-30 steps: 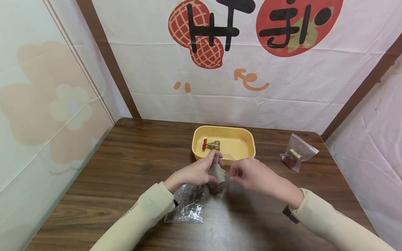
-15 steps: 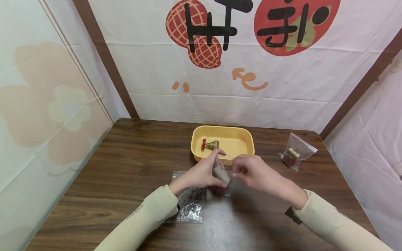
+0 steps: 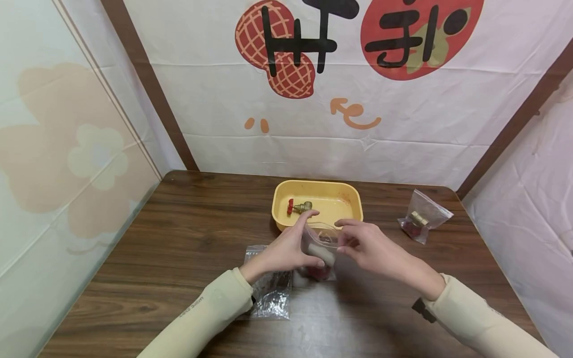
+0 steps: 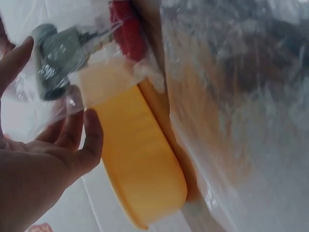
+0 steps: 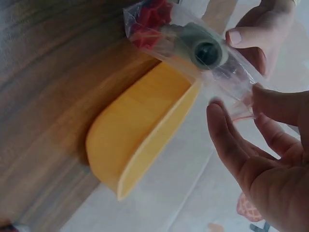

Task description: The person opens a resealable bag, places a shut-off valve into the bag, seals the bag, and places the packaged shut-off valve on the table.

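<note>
Between my hands, a clear zip bag [image 3: 330, 240] stands at the front side of the yellow tray, its mouth spread. Inside it is a valve [image 5: 190, 41] with a grey-green body and a red handwheel [image 5: 153, 21] at the bottom. My left hand [image 3: 286, 249] holds the bag from the left, thumb in front and the other fingers round the far side. At the right edge of the bag's mouth, my right hand [image 3: 373, 246] pinches the plastic between thumb and fingers. The left wrist view shows the valve body [image 4: 60, 55] through the film.
In the yellow tray [image 3: 353, 201] lies a brass valve [image 3: 302, 207] with a red handwheel. Flat clear bags [image 3: 272, 298] lie beneath my left wrist. A bagged brass valve [image 3: 418, 219] sits at the right of the wooden table [image 3: 192, 223], with a printed cloth behind.
The valve has tipped over and sunk lower in the bag. My left hand's grip has widened around it, and my right hand has shifted slightly right with the bag's edge.
</note>
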The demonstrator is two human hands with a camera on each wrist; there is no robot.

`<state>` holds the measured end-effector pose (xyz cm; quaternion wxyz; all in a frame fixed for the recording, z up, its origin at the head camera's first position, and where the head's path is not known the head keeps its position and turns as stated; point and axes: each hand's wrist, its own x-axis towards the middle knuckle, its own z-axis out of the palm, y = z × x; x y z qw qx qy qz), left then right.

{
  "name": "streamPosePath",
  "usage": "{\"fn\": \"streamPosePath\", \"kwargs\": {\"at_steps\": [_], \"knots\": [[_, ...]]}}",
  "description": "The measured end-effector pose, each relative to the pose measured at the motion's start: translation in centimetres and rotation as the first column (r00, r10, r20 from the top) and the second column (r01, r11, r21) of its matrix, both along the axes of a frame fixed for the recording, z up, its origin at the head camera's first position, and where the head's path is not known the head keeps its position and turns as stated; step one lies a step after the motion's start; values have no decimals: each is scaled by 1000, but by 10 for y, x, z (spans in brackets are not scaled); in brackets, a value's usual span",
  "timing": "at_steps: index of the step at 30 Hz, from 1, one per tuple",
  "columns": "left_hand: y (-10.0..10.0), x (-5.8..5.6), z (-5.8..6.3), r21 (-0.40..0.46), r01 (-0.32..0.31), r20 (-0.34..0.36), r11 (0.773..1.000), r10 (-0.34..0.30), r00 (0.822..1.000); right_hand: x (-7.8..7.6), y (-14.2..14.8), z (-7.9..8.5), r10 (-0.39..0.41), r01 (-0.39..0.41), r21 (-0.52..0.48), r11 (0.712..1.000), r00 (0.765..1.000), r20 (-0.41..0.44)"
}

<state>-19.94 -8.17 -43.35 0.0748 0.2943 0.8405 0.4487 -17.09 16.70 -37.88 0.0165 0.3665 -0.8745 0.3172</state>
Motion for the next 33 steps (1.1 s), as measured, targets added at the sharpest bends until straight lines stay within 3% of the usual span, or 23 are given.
{"fn": "streamPosePath", "kwargs": {"at_steps": [5, 8, 11, 18, 24, 33], "knots": [[-3, 0, -2, 6, 3, 31, 1000, -3, 1000, 3, 3, -8, -78, 86, -42, 995, 983, 169], [-4, 1, -4, 9, 10, 38, 1000, -10, 999, 3, 3, -15, -138, 142, 2, 990, 957, 254], [-3, 0, -4, 18, 11, 44, 1000, -12, 999, 0, 1, -23, -149, 133, 75, 988, 941, 305], [-3, -1, -4, 40, 49, 45, 998, -51, 998, -4, 3, -33, -47, 27, 87, 996, 970, 239], [-1, 0, -3, 40, 37, 15, 999, -38, 999, -4, 3, -34, -62, 47, 87, 995, 981, 181], [5, 5, -3, 4, -19, -21, 1000, 20, 1000, -4, 8, -28, -73, 54, 114, 992, 983, 171]]}}
